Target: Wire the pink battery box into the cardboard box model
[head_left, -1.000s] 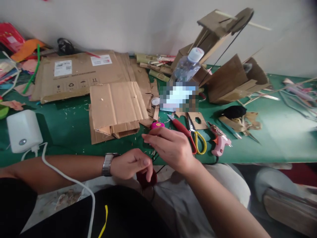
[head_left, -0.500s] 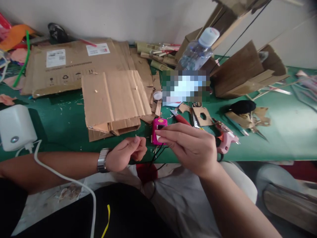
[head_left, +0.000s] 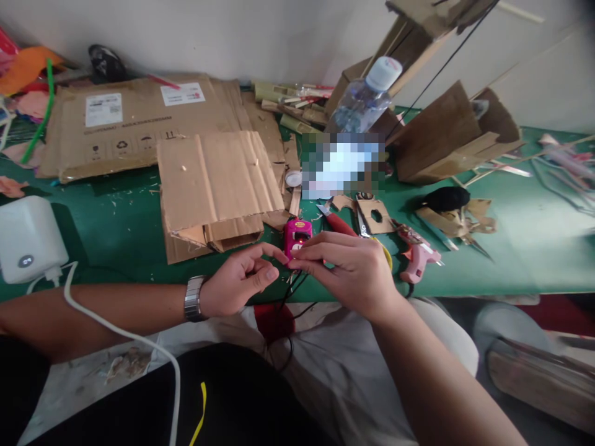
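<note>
Magenta boxy device (head_left: 292, 231), red light (head_left: 301, 242) lit, on green table (head_left: 493, 269), right of cardboard box (head_left: 218, 179). Right hand (head_left: 357, 271): fingertips (head_left: 300, 253) narrowed at device's lower part, grip unclear. Left hand (head_left: 239, 279): loosely parted, index fingertip (head_left: 282, 255) beside device.

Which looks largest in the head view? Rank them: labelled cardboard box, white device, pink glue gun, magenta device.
1. Labelled cardboard box
2. White device
Unranked: pink glue gun and magenta device, close in size; the right hand partly covers the latter.
</note>
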The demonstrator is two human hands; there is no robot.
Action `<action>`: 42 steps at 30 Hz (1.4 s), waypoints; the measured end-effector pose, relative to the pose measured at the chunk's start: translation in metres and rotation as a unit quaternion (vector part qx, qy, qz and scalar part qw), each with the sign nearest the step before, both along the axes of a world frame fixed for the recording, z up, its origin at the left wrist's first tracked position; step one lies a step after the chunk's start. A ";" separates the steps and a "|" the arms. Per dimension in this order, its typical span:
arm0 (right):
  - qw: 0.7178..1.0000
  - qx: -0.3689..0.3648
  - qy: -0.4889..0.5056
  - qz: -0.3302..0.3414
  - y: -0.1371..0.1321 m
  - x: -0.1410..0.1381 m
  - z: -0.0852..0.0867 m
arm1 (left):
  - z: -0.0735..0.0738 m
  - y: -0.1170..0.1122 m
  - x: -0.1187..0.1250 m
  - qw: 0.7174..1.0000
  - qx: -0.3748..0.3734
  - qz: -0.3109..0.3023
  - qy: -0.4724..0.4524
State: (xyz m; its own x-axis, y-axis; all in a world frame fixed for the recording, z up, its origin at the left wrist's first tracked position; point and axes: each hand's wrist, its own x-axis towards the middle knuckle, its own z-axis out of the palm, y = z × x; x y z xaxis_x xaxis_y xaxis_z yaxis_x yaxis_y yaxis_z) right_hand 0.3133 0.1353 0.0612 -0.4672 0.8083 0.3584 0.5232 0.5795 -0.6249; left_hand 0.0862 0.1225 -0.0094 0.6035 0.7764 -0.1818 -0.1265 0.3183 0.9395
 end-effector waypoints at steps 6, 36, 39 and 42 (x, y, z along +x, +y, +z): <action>1.000 0.015 0.006 -0.004 0.000 0.000 -0.002 | -0.004 -0.002 0.001 0.999 -0.033 0.016 -0.039; 1.000 -0.008 -0.017 0.022 0.005 -0.001 0.001 | 0.005 0.000 -0.001 0.995 0.048 0.071 0.051; 0.999 -0.010 -0.024 0.023 0.005 0.001 0.001 | -0.004 -0.002 -0.003 0.995 0.030 0.087 0.028; 0.999 -0.011 -0.019 0.026 0.006 0.004 0.002 | -0.014 -0.003 -0.005 0.994 0.019 0.105 -0.007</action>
State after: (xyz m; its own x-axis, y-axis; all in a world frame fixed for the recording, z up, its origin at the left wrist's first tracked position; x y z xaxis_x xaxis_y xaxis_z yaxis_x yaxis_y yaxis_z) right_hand 0.3175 0.1412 0.0627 -0.5210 0.7907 0.3217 0.5167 0.5921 -0.6185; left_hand 0.0810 0.1199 -0.0232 0.4300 0.8914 -0.1432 -0.2001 0.2487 0.9477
